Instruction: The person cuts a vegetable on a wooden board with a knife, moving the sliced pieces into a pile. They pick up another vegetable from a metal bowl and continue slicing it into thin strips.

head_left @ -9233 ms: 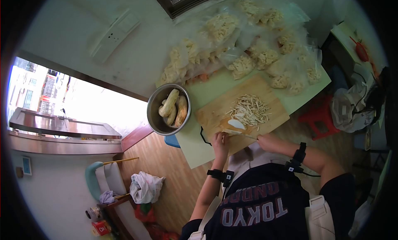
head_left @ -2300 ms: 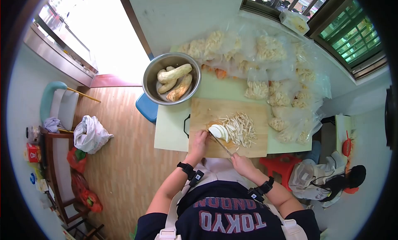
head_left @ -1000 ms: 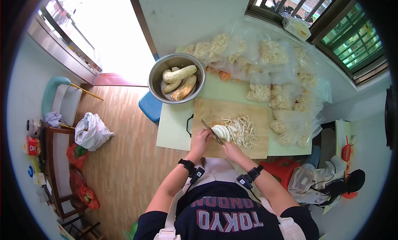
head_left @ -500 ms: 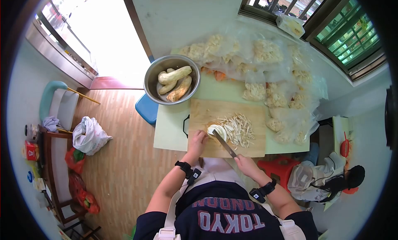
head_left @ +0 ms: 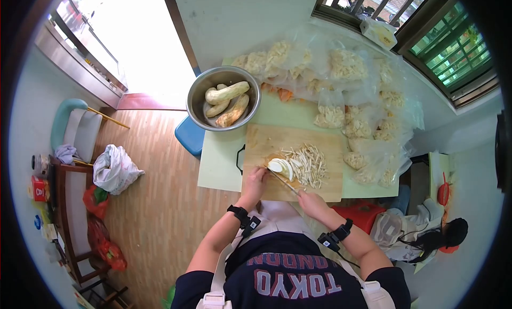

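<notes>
My right hand (head_left: 313,204) is closed around the handle of a kitchen knife (head_left: 285,183). The blade slants up and left across a wooden cutting board (head_left: 261,138), its tip beside my left fingertips. My left hand (head_left: 256,182) rests at the board's front left with fingers curled together; what they pinch, if anything, is hidden. Just beyond the blade lie overlapping pale round slices (head_left: 278,166) of a peeled root vegetable. To their right spreads a heap of thin cut strips (head_left: 308,165).
A steel bowl (head_left: 193,109) with several peeled, long vegetables stands at the table's left. Plastic bags of pale cut pieces (head_left: 346,65) line the back and right. A blue stool (head_left: 188,138) is left of the table, a red stool (head_left: 358,217) at right front.
The knife has moved left off the slices, its tip now at my left fingertips and its blade turned to look narrower. My right hand shifted slightly left. The slices look more fanned out.
</notes>
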A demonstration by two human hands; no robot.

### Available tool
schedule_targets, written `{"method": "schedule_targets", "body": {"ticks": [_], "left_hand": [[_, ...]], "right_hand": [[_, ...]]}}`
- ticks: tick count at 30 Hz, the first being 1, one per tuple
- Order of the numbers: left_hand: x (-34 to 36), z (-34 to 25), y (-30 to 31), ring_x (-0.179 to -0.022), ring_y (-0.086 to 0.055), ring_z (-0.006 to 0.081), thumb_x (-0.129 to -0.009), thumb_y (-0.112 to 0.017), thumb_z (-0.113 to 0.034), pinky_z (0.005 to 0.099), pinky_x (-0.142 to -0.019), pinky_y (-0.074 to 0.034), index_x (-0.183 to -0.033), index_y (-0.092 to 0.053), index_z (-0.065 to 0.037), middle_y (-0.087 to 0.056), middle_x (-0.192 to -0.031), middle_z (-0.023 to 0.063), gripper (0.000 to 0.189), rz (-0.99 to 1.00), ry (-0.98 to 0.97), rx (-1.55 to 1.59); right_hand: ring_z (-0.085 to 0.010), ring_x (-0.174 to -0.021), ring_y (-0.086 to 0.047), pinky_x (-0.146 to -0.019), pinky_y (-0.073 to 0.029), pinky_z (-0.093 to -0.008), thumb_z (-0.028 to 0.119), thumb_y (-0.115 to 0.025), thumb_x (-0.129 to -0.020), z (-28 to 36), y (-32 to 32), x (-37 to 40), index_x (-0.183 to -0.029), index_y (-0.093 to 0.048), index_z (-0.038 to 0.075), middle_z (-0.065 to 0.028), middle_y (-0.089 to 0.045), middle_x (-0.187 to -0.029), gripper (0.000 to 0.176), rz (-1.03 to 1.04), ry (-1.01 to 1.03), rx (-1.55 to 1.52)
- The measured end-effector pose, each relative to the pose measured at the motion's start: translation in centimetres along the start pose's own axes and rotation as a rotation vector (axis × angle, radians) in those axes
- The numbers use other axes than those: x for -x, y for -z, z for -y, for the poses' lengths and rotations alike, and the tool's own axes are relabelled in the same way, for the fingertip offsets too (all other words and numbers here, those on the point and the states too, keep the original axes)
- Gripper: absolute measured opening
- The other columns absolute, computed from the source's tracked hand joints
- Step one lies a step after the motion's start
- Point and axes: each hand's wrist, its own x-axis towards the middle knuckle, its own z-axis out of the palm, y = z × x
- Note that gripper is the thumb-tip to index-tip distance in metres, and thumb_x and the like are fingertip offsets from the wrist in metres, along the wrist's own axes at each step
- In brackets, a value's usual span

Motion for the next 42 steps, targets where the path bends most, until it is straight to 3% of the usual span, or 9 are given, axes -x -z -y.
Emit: {"method": "schedule_targets", "body": {"ticks": [25,34,35,37,38,39,40,41,42], "left_hand": [[-0.3,-0.7,0.0,-0.078,-0.057,0.0332,-0.078,-0.058,-0.006,0.0366,-0.069,-0.046,-0.082,-0.061,-0.001,-0.059,-0.085,0.0155,0.008,0.019,0.122,0.047],[-0.4,-0.1,-0.3,-0.077,-0.057,0.0320,-0.074,-0.055,-0.003,0.0372,-0.067,-0.047,-0.078,-0.058,-0.001,-0.057,-0.078,0.0171,0.006,0.010,0.076,0.097],[0.1,2.2,-0.9,-0.075,-0.057,0.0307,-0.073,-0.054,-0.003,0.0367,-0.065,-0.046,-0.075,-0.057,0.000,-0.058,-0.077,0.0172,0.004,-0.045,-0.111,-0.128],[0.2,1.8,-0.7,-0.076,-0.056,0.0304,-0.075,-0.052,-0.004,0.0369,-0.068,-0.045,-0.078,-0.058,0.001,-0.058,-0.080,0.0183,0.008,0.056,-0.045,-0.065],[0.3,2.2,-1.8,-0.074,-0.055,0.0280,-0.075,-0.053,-0.005,0.0360,-0.066,-0.045,-0.077,-0.058,0.000,-0.058,-0.080,0.0174,0.008,0.017,0.184,0.300],[0.2,3.6,-4.1,-0.074,-0.054,0.0267,-0.077,-0.050,-0.009,0.0359,-0.067,-0.044,-0.079,-0.058,-0.001,-0.058,-0.080,0.0161,0.011,-0.065,0.195,0.475],[-0.1,1.9,-2.0,-0.076,-0.053,0.0274,-0.081,-0.045,-0.015,0.0370,-0.070,-0.043,-0.081,-0.057,0.001,-0.057,-0.080,0.0157,0.019,0.050,0.171,0.257],[-0.5,0.6,-0.9,-0.078,-0.053,0.0282,-0.084,-0.040,-0.018,0.0370,-0.071,-0.042,-0.084,-0.055,0.002,-0.057,-0.080,0.0164,0.025,0.082,0.390,0.609],[-0.2,1.5,-1.8,-0.078,-0.054,0.0282,-0.086,-0.039,-0.020,0.0357,-0.069,-0.042,-0.089,-0.054,0.001,-0.056,-0.082,0.0163,0.026,-0.005,0.215,0.289]], "right_hand": [[-0.0405,-0.070,-0.058,-0.062,-0.046,-0.0480,0.022,-0.046,-0.087,0.3,-1.1,-6.4,-0.089,-0.050,0.001,-0.0239,-0.059,-0.072,0.022,0.006,0.086,-0.018],[-0.0445,-0.083,-0.054,-0.071,-0.043,-0.0492,0.022,-0.041,-0.087,-3.0,-1.6,-4.9,-0.099,-0.050,-0.003,-0.0283,-0.057,-0.087,0.029,0.087,0.080,-0.116],[-0.0453,-0.082,-0.054,-0.071,-0.043,-0.0493,0.021,-0.043,-0.087,-1.7,-0.9,-4.9,-0.104,-0.049,-0.004,-0.0304,-0.056,-0.087,0.031,0.165,-0.029,-0.098],[-0.0460,-0.084,-0.053,-0.068,-0.043,-0.0489,0.019,-0.043,-0.088,-2.4,-2.1,-6.3,-0.107,-0.049,-0.005,-0.0317,-0.056,-0.087,0.032,0.132,0.080,-0.024],[-0.0468,-0.081,-0.053,-0.068,-0.042,-0.0498,0.020,-0.043,-0.088,-1.4,-2.3,-7.1,-0.101,-0.051,-0.005,-0.0319,-0.055,-0.083,0.029,0.074,0.147,-0.067],[-0.0476,-0.079,-0.053,-0.067,-0.042,-0.0507,0.020,-0.043,-0.088,-0.5,-2.3,-8.0,-0.095,-0.052,-0.005,-0.0321,-0.055,-0.079,0.027,0.019,0.209,-0.113],[-0.0471,-0.080,-0.053,-0.067,-0.042,-0.0494,0.020,-0.043,-0.088,-0.1,-2.5,-8.8,-0.095,-0.052,-0.005,-0.0318,-0.055,-0.081,0.027,0.029,0.197,-0.099],[-0.0466,-0.080,-0.053,-0.067,-0.042,-0.0480,0.020,-0.043,-0.088,0.0,-2.8,-9.7,-0.095,-0.051,-0.006,-0.0315,-0.055,-0.082,0.028,0.039,0.184,-0.084],[-0.0452,-0.081,-0.053,-0.068,-0.042,-0.0466,0.020,-0.042,-0.089,-0.6,-2.9,-10.4,-0.096,-0.051,-0.006,-0.0305,-0.055,-0.084,0.028,0.054,0.226,-0.089]]}}
